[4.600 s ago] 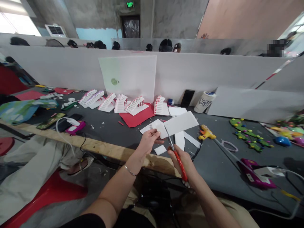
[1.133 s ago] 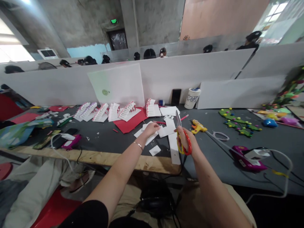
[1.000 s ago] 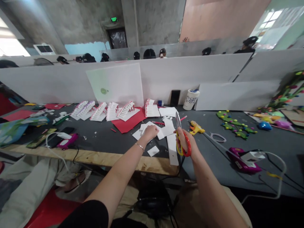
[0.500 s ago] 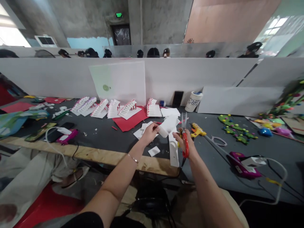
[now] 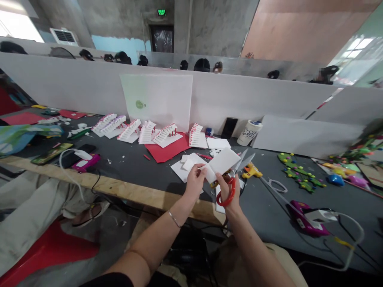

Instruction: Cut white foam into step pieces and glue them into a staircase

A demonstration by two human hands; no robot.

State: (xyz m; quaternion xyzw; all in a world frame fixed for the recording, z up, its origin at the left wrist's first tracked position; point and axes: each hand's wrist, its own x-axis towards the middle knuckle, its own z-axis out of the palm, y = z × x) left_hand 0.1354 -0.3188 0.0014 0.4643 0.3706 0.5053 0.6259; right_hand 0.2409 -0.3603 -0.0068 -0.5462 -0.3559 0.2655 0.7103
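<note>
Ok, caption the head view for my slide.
Head view: the left hand grips white card while the right hand holds open red-handled scissors beside it.

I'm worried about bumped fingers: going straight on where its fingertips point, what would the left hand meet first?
Past the white piece it pinches, the left hand would probably meet the right hand, whose fingers seem to touch that piece; the depth between them is hard to judge.

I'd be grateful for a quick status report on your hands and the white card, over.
Left hand pinching white card; right hand on red-handled scissors, blades apart, fingers touching card. Yellow glue gun close beside blades, possibly in the way.
</note>
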